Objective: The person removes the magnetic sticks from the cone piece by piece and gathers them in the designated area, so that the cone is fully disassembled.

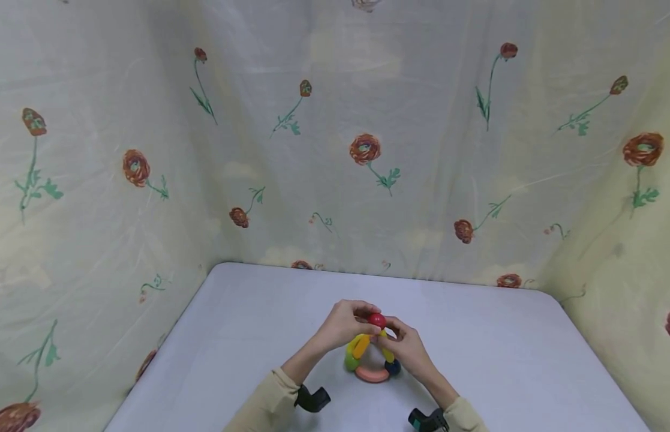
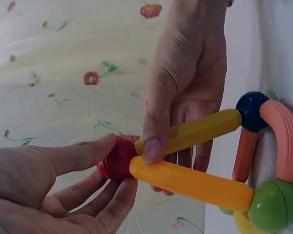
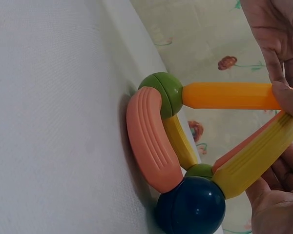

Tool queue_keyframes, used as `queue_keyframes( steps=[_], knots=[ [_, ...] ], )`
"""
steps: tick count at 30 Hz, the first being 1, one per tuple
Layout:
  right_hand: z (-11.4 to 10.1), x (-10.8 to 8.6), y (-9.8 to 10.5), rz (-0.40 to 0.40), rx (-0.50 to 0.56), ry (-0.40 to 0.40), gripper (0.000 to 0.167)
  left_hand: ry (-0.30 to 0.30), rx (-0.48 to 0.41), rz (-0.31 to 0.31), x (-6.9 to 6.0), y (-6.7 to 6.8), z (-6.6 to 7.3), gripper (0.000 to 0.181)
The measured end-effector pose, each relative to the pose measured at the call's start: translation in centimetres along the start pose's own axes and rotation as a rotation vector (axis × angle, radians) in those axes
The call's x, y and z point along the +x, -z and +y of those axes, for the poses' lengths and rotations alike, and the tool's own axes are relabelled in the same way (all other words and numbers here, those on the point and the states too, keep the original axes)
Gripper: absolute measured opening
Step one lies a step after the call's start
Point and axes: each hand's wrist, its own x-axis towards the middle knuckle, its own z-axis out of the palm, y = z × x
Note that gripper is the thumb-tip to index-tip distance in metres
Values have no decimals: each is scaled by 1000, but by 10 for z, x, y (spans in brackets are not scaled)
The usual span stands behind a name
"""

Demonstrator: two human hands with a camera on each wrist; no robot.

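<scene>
A pyramid-like frame of toy balls and rods stands on the white table. At its top is a red ball (image 2: 118, 158), which my left hand (image 1: 342, 324) pinches between thumb and fingers. My right hand (image 1: 410, 348) grips the upper end of a yellow rod (image 2: 205, 131), its thumb by the joint under the red ball. An orange rod (image 2: 193, 184) slopes from the red ball to a green ball (image 3: 161, 92). The yellow rod reaches a dark blue ball (image 3: 190, 207). A curved pink rod (image 3: 151, 141) links these two low balls. Fingers hide part of the top joint.
The white table (image 1: 248, 336) extends around the frame on all sides. A flowered curtain (image 1: 421, 180) hangs behind it and along both sides. Black wrist cameras, one on the left wrist (image 1: 313, 399) and one on the right (image 1: 426, 420), hang low near the tabletop.
</scene>
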Motion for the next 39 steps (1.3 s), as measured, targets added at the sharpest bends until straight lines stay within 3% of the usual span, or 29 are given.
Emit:
queue_keyframes(
  steps=[20,39],
  knots=[
    [4,2,0,3,18,24,37,44,33,-1,-5,0,4,26],
    [2,2,-1,8,-6,15,40,112,-63,-38,0,8,-2,25]
  ],
)
